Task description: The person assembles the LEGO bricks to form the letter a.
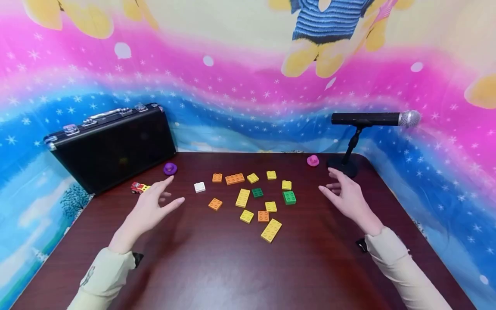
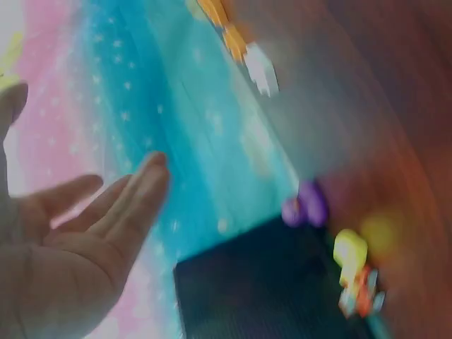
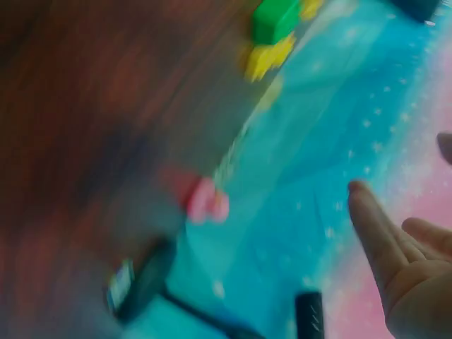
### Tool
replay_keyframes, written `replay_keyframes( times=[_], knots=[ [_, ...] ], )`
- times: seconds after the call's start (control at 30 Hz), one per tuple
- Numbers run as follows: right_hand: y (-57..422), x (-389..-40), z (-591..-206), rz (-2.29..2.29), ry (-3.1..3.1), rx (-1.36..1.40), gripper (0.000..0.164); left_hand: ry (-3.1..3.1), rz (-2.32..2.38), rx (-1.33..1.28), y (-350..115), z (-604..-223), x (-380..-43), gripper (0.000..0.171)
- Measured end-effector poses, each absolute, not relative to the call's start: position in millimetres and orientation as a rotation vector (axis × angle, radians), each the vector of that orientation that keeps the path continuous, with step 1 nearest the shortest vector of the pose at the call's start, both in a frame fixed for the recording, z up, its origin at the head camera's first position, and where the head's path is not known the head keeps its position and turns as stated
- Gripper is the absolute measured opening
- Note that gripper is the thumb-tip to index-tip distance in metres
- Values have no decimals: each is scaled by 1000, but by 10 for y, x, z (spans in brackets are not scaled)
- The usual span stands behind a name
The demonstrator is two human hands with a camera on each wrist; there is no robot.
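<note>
Bricks, mostly yellow and orange, lie spread over the middle of the dark table. The left hand hangs to one side, thumb and fingers apart, holding nothing, near a toy car and a purple toy; opposite, the right hand is likewise parted and empty, near the microphone stand. The wrist views are blurred, so I can't fairly judge either hand's height. Should the right swing outward, it might topple the stand; a low, hasty reach from either could jostle the loose bricks.

1 downward head view, 2 wrist-close
</note>
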State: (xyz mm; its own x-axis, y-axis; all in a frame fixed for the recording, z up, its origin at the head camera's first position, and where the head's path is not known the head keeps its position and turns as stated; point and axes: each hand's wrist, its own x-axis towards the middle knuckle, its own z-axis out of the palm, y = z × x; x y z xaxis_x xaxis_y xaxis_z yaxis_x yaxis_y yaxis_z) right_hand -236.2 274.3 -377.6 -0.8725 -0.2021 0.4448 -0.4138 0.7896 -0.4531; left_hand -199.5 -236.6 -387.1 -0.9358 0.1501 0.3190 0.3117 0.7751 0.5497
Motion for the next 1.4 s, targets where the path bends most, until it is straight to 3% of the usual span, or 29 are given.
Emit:
replay_keyframes(
  times=[0.2, 0.43, 0.83, 1.17, 1.4],
  knots=[
    [2566, -2466, -3824, 1560, -2616, 379, 54, -2561, -1321, -311, -2104, -3964, -2072, 47],
    [2231, -2588, -3988, 1968, -2684, 297, 50, -2565, -1714, -312, -1605, -4135, -2133, 44],
    [1748, -2655, -4370, 1841, -2873, 169, 45, -2902, -1528, -645, -689, -4338, -2017, 42],
    [1645, -2658, -4476, 1745, -2924, 161, 44, -3011, -1326, -643, -343, -4468, -2019, 40],
    [1587, -2740, -4462, 1619, -3011, 221, 49, -2944, -917, -826, -188, -4440, -2109, 42]
  ],
)
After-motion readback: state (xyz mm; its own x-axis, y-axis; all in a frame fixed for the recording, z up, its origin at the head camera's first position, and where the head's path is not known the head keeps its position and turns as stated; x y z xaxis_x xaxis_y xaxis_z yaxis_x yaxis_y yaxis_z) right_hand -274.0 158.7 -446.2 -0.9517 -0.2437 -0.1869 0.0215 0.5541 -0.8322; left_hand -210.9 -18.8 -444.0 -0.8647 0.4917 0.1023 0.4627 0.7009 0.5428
